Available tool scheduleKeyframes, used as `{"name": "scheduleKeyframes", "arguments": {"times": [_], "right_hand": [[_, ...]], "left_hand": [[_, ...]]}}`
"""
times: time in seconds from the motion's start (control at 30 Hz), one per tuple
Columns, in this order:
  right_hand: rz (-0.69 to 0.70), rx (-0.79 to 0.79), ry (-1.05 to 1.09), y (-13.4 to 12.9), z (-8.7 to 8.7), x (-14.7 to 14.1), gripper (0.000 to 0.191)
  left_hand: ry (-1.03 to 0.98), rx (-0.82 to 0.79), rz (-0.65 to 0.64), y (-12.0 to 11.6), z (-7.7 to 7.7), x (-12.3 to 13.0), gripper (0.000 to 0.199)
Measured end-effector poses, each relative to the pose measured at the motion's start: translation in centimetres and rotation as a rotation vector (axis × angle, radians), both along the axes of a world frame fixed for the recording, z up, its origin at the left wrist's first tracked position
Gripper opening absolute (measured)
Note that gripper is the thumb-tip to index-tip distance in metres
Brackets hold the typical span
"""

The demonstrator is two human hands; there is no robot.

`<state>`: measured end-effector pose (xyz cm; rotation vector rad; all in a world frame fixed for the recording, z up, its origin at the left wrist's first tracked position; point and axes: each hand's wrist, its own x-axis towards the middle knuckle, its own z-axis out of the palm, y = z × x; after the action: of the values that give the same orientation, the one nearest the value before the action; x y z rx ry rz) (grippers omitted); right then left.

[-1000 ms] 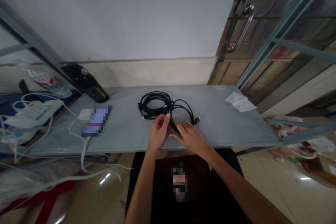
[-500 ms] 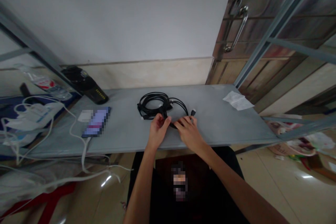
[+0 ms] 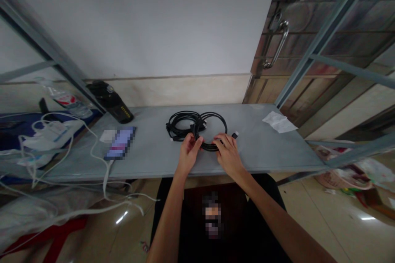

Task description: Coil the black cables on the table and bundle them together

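Note:
A black cable (image 3: 226,125) is bent into round loops near the front middle of the grey table (image 3: 262,152). My left hand (image 3: 189,152) pinches the left side of these loops. On their lower right side, my right hand (image 3: 226,150) has its fingers closed round the cable. One plug (image 3: 235,134) sticks out just beyond the right fingers. Another coiled black cable (image 3: 174,121) lies on the table behind and to the left, and its right edge meets the held loops.
A phone (image 3: 121,144) with a white cord lies at the left, a black bottle (image 3: 112,102) behind it. White cables and a power strip (image 3: 58,135) cover the far left. Crumpled white paper (image 3: 279,122) lies at the right, near the metal frame post (image 3: 291,78).
The held cable has opened into a wider round loop between my hands. My right hand has moved a little to the right, away from my left. The view has shifted slightly.

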<state>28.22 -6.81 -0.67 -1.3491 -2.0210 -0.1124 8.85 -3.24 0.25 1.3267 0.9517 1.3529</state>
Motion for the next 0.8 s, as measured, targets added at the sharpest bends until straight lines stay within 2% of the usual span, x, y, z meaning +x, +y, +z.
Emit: {"name": "scheduleKeyframes", "arguments": {"times": [0.13,0.27,0.37,0.43,0.53,0.67,0.73,0.8], "right_hand": [[0.069,0.008,-0.150,0.0,0.2,-0.7,0.018],[0.168,0.006,-0.349,0.5,0.6,-1.4,0.030],[0.208,0.009,-0.403,1.9,1.8,-1.5,0.030],[0.166,0.037,-0.374,3.4,3.3,-1.3,0.028],[0.065,0.105,-0.264,6.1,6.3,-1.3,0.027],[0.021,0.165,-0.103,9.1,9.9,-2.9,0.030],[0.025,0.181,-0.051,10.2,10.5,-4.5,0.032],[0.066,0.180,-0.057,11.2,10.0,-6.5,0.036]], "left_hand": [[-0.062,-0.006,0.027,-0.3,0.2,-0.3,0.041],[-0.079,0.000,0.037,-0.6,0.4,-0.4,0.041],[-0.180,-0.022,0.039,-0.5,0.6,-0.2,0.045],[-0.232,-0.034,0.035,-0.4,0.5,-0.1,0.048],[-0.206,-0.043,0.033,-0.2,0.3,-0.1,0.048],[-0.191,-0.060,0.008,-0.1,-0.1,-0.2,0.045],[-0.223,-0.068,0.008,0.0,-0.3,-0.2,0.044],[-0.270,-0.070,0.026,0.2,-0.4,-0.2,0.041]]}}
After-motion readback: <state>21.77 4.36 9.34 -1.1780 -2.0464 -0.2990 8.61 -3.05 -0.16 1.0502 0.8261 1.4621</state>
